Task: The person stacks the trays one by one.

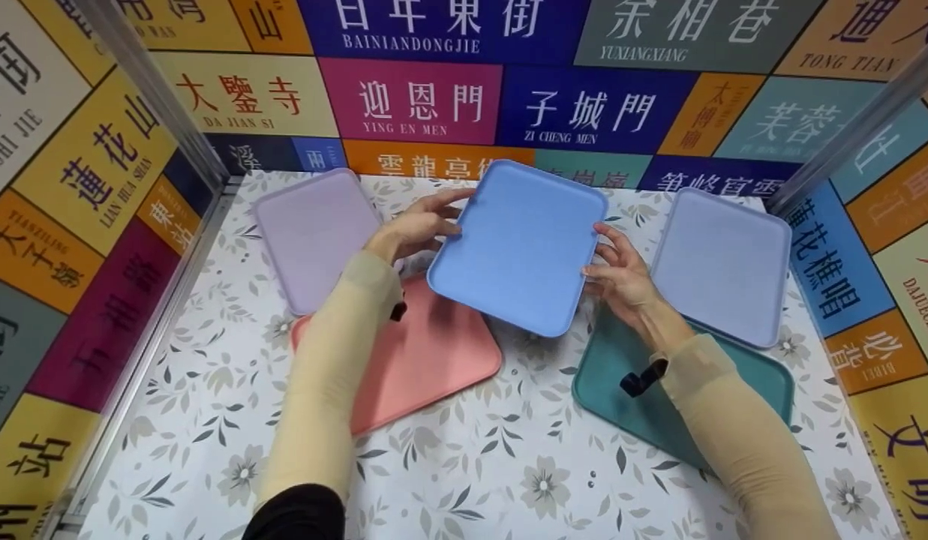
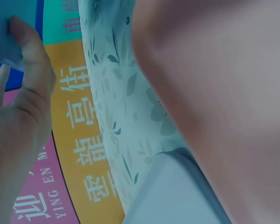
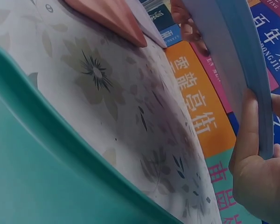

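Both hands hold a blue rectangular tray with a low raised rim, tilted above the table. My left hand pinches its left edge, and my right hand grips the right edge. In the right wrist view the tray appears edge-on, with the right hand pinching it between thumb and fingers. Part of the left hand shows in the left wrist view at the tray's edge. Below the left forearm lies a coral-pink tray; a green tray lies under the right forearm.
A pale purple tray lies at the back left, and a lavender-blue tray at the back right. Beneath them is a white tablecloth patterned with leaves and flowers. Colourful lettered panels wall the back and sides, with metal posts at the corners.
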Motion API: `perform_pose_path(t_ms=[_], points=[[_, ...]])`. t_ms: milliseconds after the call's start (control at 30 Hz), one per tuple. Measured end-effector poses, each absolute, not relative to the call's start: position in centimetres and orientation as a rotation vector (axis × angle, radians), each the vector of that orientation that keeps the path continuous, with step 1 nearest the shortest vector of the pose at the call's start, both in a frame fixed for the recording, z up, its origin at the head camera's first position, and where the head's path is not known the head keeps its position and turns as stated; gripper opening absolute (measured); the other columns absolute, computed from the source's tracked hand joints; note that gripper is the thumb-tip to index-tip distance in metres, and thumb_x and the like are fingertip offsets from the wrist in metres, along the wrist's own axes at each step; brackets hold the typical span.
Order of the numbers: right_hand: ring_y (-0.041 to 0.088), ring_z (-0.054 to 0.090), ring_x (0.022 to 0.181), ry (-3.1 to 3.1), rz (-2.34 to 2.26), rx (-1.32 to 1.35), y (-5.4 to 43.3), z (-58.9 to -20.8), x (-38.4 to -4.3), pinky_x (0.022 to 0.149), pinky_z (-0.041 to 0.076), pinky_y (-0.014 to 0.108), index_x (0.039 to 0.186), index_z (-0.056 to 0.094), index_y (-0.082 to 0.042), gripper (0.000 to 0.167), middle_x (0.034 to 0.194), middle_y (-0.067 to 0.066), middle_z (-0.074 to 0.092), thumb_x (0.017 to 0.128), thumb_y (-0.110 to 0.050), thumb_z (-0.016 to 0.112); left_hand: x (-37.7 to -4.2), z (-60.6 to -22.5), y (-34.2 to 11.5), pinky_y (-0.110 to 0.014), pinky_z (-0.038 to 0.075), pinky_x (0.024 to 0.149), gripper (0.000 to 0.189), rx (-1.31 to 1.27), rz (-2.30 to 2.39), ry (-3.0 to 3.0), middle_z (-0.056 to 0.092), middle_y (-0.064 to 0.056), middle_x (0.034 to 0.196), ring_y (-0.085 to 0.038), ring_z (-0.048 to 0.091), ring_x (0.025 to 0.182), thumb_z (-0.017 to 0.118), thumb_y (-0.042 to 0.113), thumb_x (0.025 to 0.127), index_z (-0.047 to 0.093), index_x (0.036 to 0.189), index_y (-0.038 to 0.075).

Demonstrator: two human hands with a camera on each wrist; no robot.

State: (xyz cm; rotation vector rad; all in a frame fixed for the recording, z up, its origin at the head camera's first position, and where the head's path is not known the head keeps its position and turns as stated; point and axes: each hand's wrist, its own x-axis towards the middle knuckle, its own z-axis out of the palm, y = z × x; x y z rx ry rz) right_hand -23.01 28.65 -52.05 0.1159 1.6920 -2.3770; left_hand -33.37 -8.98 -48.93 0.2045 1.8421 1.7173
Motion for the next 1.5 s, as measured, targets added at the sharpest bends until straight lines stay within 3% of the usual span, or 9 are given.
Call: perform_pose_path(t_ms=[167,533,867,1067,1200,1333,1500], points=[[0.014,0.076,0.096,1.641,-2.384,0.072,29.3,-51.9,-23.9,0.077,0.069,0.032,0.168,0.041,-0.017,0.08,0.125,-0.001,0.072,0.1,0.021,0.061,-33.3,-49.1,-9.0,-0.052,0.063,0.114,0.067,0.211,1.729,1.836,0.058,-0.01,0.163,-0.029,0.067,0.134,0.07,0.003,0.104,0.059,0.164,0.031],[0.012,0.074,0.101,1.811,-2.181,0.096,30.7,-50.6,-27.1,0.082,0.065,0.029,0.174,0.039,-0.014,0.083,0.134,0.0,0.066,0.101,0.019,0.062,-33.1,-50.3,-8.4,-0.033,0.068,0.079,0.071,0.205,1.723,1.923,0.062,-0.014,0.159,-0.027,0.07,0.114,0.069,-0.001,0.102,0.057,0.166,0.028],[0.008,0.07,0.099,2.123,-1.861,0.255,30.2,-51.4,-29.8,0.081,0.065,0.026,0.172,0.045,-0.013,0.076,0.144,0.002,0.059,0.101,0.01,0.06,-33.0,-52.1,-5.8,-0.035,0.068,0.073,0.078,0.08,1.718,2.1,0.059,-0.021,0.156,-0.029,0.074,0.1,0.064,-0.01,0.095,0.052,0.169,0.015],[0.005,0.068,0.094,2.144,-1.836,0.334,30.0,-52.8,-30.9,0.077,0.063,0.02,0.171,0.046,-0.008,0.078,0.145,0.004,0.06,0.098,0.014,0.058,-32.9,-53.0,-4.6,-0.039,0.068,0.081,0.075,0.05,1.674,2.214,0.063,-0.023,0.151,-0.026,0.071,0.096,0.061,-0.012,0.093,0.055,0.165,0.007],[0.004,0.064,0.093,2.189,-1.776,0.35,29.8,-53.5,-31.2,0.073,0.058,0.019,0.171,0.046,-0.009,0.079,0.162,0.013,0.056,0.097,0.014,0.058,-33.3,-53.8,-4.1,-0.044,0.069,0.093,0.075,0.08,1.592,2.322,0.065,-0.025,0.146,-0.029,0.07,0.108,0.058,-0.014,0.09,0.057,0.163,0.005],[0.009,0.061,0.104,2.248,-1.703,0.366,29.6,-53.9,-31.4,0.074,0.055,0.019,0.172,0.047,-0.012,0.079,0.176,0.016,0.047,0.097,0.011,0.057,-34.6,-55.4,-3.8,-0.034,0.065,0.099,0.078,0.084,1.436,2.448,0.07,-0.017,0.14,-0.024,0.068,0.118,0.057,-0.009,0.086,0.06,0.162,0.01],[0.015,0.058,0.12,2.278,-1.67,0.408,29.3,-54.2,-31.6,0.075,0.056,0.02,0.171,0.048,-0.013,0.081,0.178,0.015,0.045,0.095,0.012,0.056,-37.1,-58.5,-3.2,-0.028,0.058,0.112,0.077,0.068,1.275,2.535,0.073,-0.01,0.145,-0.018,0.065,0.127,0.059,-0.003,0.088,0.061,0.163,0.015]])
